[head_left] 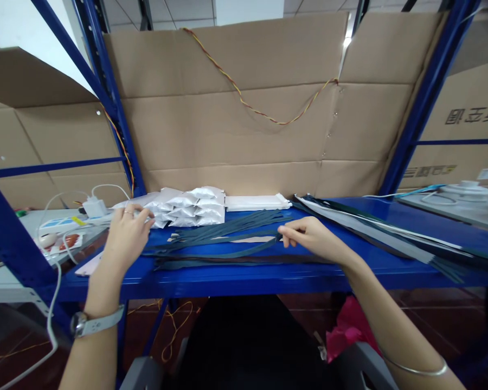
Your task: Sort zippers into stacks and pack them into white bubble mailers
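Dark clothing (248,346) fills the near middle, between two grey armrests (142,374). Beyond it runs the blue desk (374,273), where dark teal strips (231,225) lie lengthwise across the middle. The person's right hand (303,235) is closed in a pinch, thumb against fingers, on the right end of one strip (244,252), which stretches away to the left. The left hand (129,230) is over the left end of the desk with fingers loosely bent; whether it grips anything cannot be told. Just right of it, silvery packets (195,206) are stacked at the far side, with a flat white packet (258,202) beside them. Farther right lies a long bundle (370,233) of dark and pale bands.
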Motion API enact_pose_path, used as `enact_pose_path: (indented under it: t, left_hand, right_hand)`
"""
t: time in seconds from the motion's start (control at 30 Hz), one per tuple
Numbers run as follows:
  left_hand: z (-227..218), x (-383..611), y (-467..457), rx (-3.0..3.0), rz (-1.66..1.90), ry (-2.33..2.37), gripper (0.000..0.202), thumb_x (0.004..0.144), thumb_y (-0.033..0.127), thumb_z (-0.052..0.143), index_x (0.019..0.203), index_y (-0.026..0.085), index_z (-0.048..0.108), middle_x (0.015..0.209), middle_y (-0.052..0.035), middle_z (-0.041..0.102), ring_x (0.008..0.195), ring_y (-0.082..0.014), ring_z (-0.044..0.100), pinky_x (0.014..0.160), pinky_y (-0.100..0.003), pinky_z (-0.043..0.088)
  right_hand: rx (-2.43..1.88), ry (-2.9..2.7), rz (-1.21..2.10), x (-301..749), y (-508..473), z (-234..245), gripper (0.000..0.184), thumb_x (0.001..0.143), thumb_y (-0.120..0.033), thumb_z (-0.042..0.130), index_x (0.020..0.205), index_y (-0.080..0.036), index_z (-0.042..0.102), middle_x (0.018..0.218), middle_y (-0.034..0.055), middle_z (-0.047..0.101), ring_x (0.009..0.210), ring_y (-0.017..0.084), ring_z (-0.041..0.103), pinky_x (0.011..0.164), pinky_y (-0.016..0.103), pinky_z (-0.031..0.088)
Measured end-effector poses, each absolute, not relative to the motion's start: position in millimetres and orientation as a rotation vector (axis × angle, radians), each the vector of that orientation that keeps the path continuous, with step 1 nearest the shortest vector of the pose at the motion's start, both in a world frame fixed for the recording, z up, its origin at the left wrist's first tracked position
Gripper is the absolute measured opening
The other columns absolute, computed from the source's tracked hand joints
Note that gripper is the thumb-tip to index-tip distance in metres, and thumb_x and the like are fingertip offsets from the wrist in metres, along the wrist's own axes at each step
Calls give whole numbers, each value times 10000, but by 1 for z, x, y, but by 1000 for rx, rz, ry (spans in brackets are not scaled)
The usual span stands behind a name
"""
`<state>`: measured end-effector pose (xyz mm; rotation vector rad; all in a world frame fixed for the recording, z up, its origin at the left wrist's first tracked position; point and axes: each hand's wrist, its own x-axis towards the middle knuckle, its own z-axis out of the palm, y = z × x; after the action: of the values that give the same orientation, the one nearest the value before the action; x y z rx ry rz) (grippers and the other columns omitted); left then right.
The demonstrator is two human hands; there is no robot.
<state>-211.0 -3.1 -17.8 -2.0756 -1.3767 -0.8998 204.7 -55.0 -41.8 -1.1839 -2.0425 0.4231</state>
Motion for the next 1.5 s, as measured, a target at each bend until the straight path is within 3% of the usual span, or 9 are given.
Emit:
enact_pose_path:
  t: [0.1,0.2,0.37,0.6,0.93,1.03,1.13,1.27,1.5]
  left_hand:
    - [-14,-152,-28,-2288,-1037,-1264,225,924,299,426,837,164,583,904,-66,598,918,-214,530,859,-347,387]
    - [-15,-92,-61,-2760,-1098,-1123,296,945,330,414,778,177,605,802,-14,617,783,-147,553,754,-274,407]
    - [-32,-49,-82,-2926,-1115,-1116,201,910,332,508,853,186,634,797,-5,629,758,-146,552,712,-273,407]
    - [-42,-46,-76,-2933,-1169,-1025,139,877,219,562,762,174,624,704,9,612,672,-132,534,661,-260,405]
    - [-41,-44,-80,-2793,-774,-977,141,925,179,440,832,157,544,844,-57,595,798,-190,546,700,-307,444]
    - [-38,-53,-76,-2774,-706,-986,141,928,186,437,851,157,552,858,-61,601,821,-196,552,713,-309,447]
    - [-32,-72,-67,-2719,-634,-1049,168,917,166,440,811,147,570,812,-65,603,803,-202,553,716,-323,433]
    - [-18,-89,-69,-2791,-972,-1178,176,916,241,480,813,160,597,778,-21,622,720,-147,554,673,-277,409]
    - [-26,-53,-86,-3270,-1332,-1232,269,926,313,453,852,161,662,814,-30,686,742,-139,612,659,-248,442]
  right_hand:
    - [-1046,-1919,564,187,-55,-46,585,931,-510,370,539,-169,639,532,24,584,529,119,524,602,269,396]
    - [-899,-1845,627,170,-61,-48,587,937,-495,382,499,-173,605,514,21,570,528,116,514,597,263,392]
    - [-746,-1875,526,150,-74,-49,538,950,-400,417,488,-172,571,506,-1,509,534,106,463,598,262,360]
    - [-635,-1899,576,135,-80,-54,476,937,-312,454,496,-162,549,511,-15,479,539,99,437,605,265,344]
    - [-763,-1414,886,118,-71,-69,548,845,-350,558,363,-181,360,385,-52,282,429,75,250,482,266,226]
    - [-725,-1290,1030,120,-70,-66,538,799,-357,608,356,-188,354,398,-52,267,445,80,266,481,255,265]
    - [-700,-1145,912,154,-72,-48,519,753,-360,645,376,-204,324,416,-56,242,452,87,268,478,250,307]
    - [-685,-1144,712,215,-76,-20,519,786,-309,612,384,-200,304,426,-45,243,442,95,263,463,261,272]
    - [-577,-1381,994,170,-84,-28,540,898,-345,506,404,-190,352,453,-31,304,488,110,357,532,283,293]
